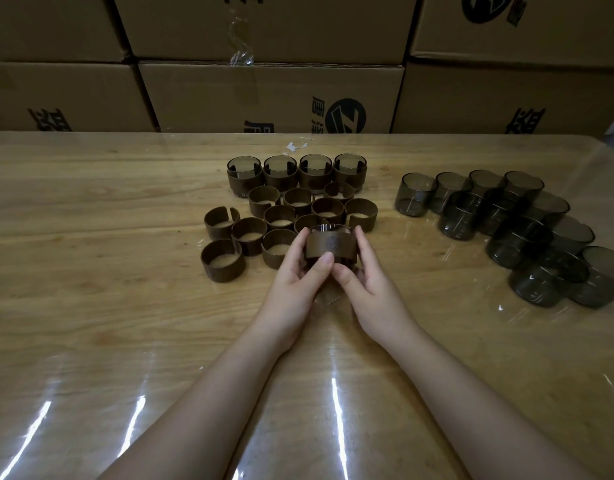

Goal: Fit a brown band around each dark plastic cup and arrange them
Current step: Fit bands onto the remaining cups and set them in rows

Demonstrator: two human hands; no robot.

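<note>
Head view: a dark cup (331, 230) wrapped by a brown band (328, 249) is seen at the centre of the frame. It is gripped on both sides, with the left hand (298, 277) and the right hand (366, 277) curled round it and both thumbs pressed at the band's lower front. Whether the cup's base rests on the table (90, 306) cannot be told. The band is judged to be only partly seated, since the cup's rim shows above it. If it is pushed unevenly by the thumbs, it could be left crooked, or the smooth cup could be squeezed out of the grip. The bands are split rings, so this one could spring open and slide off. The loose bands (222, 259) lie just beside and behind the hands, and could be knocked or scattered by a slip. The four finished cups (296, 174) in the row further up the frame could be toppled if the next cup is set down carelessly. The bare cups (506, 223) at the right are piled together and could be disturbed by a hasty reach.
</note>
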